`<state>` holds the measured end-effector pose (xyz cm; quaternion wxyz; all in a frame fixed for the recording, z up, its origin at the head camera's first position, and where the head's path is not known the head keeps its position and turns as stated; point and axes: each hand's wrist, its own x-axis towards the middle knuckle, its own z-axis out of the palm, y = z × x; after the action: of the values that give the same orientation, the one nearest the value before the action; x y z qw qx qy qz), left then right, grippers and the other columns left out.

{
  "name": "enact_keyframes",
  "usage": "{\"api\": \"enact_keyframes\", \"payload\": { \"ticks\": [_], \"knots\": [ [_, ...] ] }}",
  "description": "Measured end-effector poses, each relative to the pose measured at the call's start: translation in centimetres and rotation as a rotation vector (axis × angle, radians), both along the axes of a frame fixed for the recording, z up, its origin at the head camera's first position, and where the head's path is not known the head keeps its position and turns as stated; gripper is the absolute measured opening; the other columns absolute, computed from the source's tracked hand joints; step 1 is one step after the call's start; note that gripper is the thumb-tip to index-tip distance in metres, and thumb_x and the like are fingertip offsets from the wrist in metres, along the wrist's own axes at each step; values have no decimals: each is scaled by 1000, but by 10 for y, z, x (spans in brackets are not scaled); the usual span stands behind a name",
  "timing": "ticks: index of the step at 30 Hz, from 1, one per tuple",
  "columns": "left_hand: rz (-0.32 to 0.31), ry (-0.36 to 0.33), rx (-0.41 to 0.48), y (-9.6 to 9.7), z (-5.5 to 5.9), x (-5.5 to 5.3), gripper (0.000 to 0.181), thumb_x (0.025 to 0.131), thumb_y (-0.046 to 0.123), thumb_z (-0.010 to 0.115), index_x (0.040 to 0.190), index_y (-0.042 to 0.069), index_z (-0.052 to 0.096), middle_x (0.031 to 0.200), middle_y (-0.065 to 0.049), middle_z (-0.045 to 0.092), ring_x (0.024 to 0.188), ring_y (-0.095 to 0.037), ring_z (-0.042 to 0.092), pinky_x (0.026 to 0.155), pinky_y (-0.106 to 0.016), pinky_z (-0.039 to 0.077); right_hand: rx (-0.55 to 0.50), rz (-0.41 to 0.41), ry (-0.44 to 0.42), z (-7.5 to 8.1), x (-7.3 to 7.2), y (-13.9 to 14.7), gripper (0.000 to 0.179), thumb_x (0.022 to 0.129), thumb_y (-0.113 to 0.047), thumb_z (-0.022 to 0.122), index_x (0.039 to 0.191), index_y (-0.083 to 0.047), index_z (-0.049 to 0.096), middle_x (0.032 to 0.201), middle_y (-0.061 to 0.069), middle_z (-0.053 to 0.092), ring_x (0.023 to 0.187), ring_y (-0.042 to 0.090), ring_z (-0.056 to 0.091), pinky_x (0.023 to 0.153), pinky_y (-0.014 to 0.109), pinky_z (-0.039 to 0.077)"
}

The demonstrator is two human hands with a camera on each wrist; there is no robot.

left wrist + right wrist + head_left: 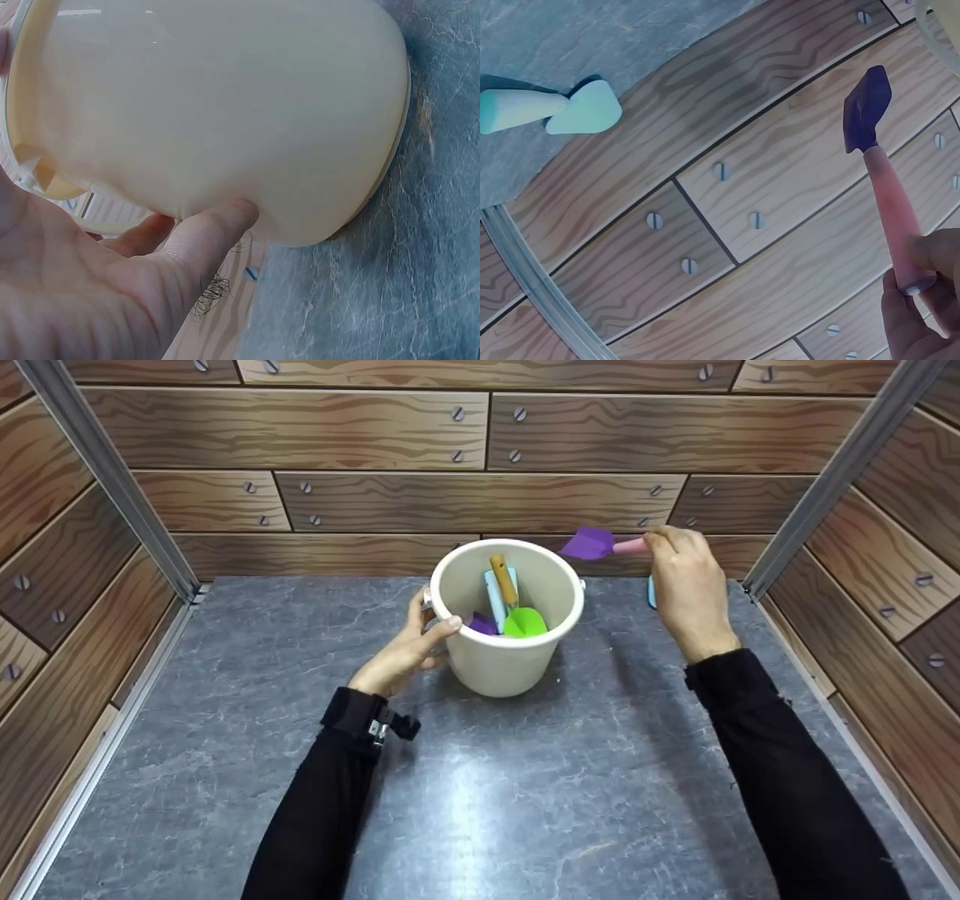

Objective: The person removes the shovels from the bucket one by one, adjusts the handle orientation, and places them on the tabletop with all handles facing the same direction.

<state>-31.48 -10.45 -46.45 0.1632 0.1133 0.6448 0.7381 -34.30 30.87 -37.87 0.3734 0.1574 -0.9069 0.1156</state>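
A white bucket (pixel 499 667) stands upright mid-table, holding a toy shovel with a green blade (pixel 525 622) and a wooden-coloured handle, a light-blue piece (pixel 496 598) and a purple piece (pixel 482 623). My left hand (pixel 401 652) holds the bucket's left side, thumb at the rim; its fingers touch the outer wall in the left wrist view. My right hand (pixel 688 585) pinches the pink handle end of a small toy shovel with a purple blade (pixel 589 544), raised right of the bucket. The blade points left, toward the rim.
A light-blue toy shovel (pixel 585 109) lies on the grey marbled table (pixel 225 780) near the back wall, mostly hidden behind my right hand in the head view. Wood-patterned walls (pixel 382 431) with metal corner posts (pixel 840 472) enclose the back and sides.
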Motion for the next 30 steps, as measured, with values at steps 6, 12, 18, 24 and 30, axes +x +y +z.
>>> {"api": "enact_keyframes", "payload": {
  "ticks": [6, 12, 18, 24, 30],
  "knots": [
    [-5, 6, 6, -1, -1, 0, 119, 107, 41, 78, 189, 30, -8, 199, -19, 0, 179, -54, 28, 142, -74, 39, -7, 0, -17, -7, -1, 6, 33, 107, 15, 57, 133, 13, 78, 140, 33, 79, 135, 55, 72, 119, 67, 63],
    [2, 14, -6, -1, 0, 1, 118, 106, 40, 78, 189, 30, -6, 199, -19, 0, 179, -54, 30, 141, -73, 41, -8, -6, -30, -15, -2, 11, 31, 108, 14, 57, 130, 14, 78, 139, 32, 79, 133, 56, 73, 118, 68, 63],
    [1, 11, -9, 0, 1, 0, 117, 107, 37, 76, 189, 29, -8, 199, -19, -2, 180, -53, 28, 141, -74, 41, -10, -6, -45, -24, -3, 18, 35, 105, 19, 54, 128, 14, 79, 136, 32, 80, 131, 56, 73, 117, 68, 62],
    [-2, 11, -6, -1, 0, 0, 121, 106, 41, 79, 189, 28, -9, 199, -18, -2, 181, -52, 27, 141, -73, 40, -36, 10, -61, -31, -3, 23, 47, 100, 24, 52, 124, 3, 86, 135, 28, 82, 130, 54, 74, 112, 68, 64],
    [-1, 16, -12, 0, -1, -1, 120, 106, 41, 78, 188, 28, -8, 199, -19, 0, 180, -52, 27, 140, -75, 41, -30, 3, -88, -36, -2, 26, 43, 101, 23, 51, 123, 6, 85, 133, 27, 82, 128, 55, 74, 109, 70, 65]
  ]
}}
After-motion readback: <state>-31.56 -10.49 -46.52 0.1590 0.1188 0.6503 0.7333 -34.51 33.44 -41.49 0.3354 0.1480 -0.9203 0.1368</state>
